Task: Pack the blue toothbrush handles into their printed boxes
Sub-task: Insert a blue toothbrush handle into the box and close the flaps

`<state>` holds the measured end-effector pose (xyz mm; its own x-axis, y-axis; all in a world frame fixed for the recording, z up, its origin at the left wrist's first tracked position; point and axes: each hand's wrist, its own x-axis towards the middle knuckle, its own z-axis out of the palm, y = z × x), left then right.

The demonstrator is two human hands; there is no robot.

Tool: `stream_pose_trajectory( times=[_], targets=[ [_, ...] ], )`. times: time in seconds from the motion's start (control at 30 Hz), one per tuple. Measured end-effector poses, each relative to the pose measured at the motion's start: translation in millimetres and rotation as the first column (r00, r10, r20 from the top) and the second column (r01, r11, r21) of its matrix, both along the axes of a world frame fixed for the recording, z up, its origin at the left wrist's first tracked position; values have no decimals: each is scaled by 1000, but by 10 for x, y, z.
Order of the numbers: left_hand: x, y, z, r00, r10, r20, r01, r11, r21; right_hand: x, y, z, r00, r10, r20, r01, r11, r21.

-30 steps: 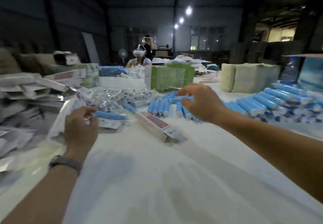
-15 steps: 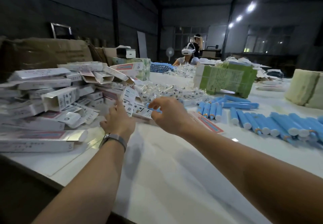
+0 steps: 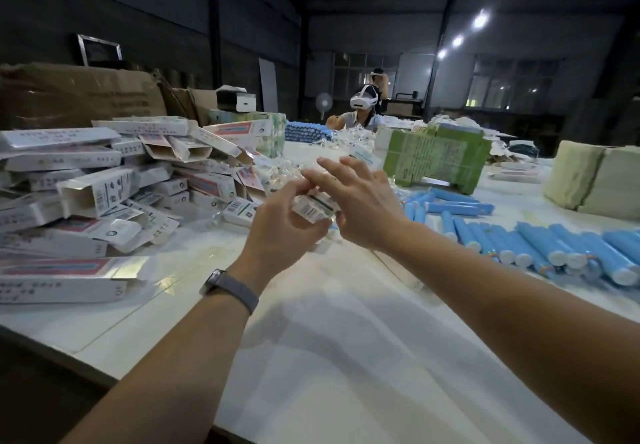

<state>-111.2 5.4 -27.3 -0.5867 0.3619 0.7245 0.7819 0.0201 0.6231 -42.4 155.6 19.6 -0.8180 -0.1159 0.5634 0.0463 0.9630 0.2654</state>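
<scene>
Toothbrush handles, blue with white caps, lie in loose rows on the white table, just off to the right of the right hand and well apart from the left; their long axes run roughly away from the worker. The left hand pinches a small printed box by its end. The right hand, fingers spread and nearly straight, touches the box's far side and grips nothing. Being nearer, it looks the likelier to fetch a handle. More printed boxes are heaped beyond the left hand.
</scene>
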Motion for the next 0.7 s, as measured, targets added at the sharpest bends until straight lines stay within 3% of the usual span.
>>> stream_pose_trajectory(
  times=[0.17,0.3,0.4,0.5,0.57,0.63,0.7],
  targets=[
    [61,13,-4,983,-57,-174,66,997,50,73,119,98,998,-35,47,33,999,43],
    [110,-2,43,997,-79,-25,83,965,248,138,74,103,999,11,-49,-16,992,-122],
    [144,13,78,992,-89,87,51,929,368,159,19,-10,995,37,-96,-46,994,-100],
    [137,32,96,973,-158,165,60,873,484,161,6,-51,986,-62,-157,8,946,-325],
    [170,58,81,927,-313,207,203,882,425,150,-29,-39,976,-97,-193,-2,890,-455],
    [230,135,39,890,-396,226,319,895,312,118,-100,-84,978,-53,-203,-48,886,-460],
    [250,198,19,902,-375,213,294,897,331,93,-181,-137,987,12,-161,-90,868,-488]
  ],
)
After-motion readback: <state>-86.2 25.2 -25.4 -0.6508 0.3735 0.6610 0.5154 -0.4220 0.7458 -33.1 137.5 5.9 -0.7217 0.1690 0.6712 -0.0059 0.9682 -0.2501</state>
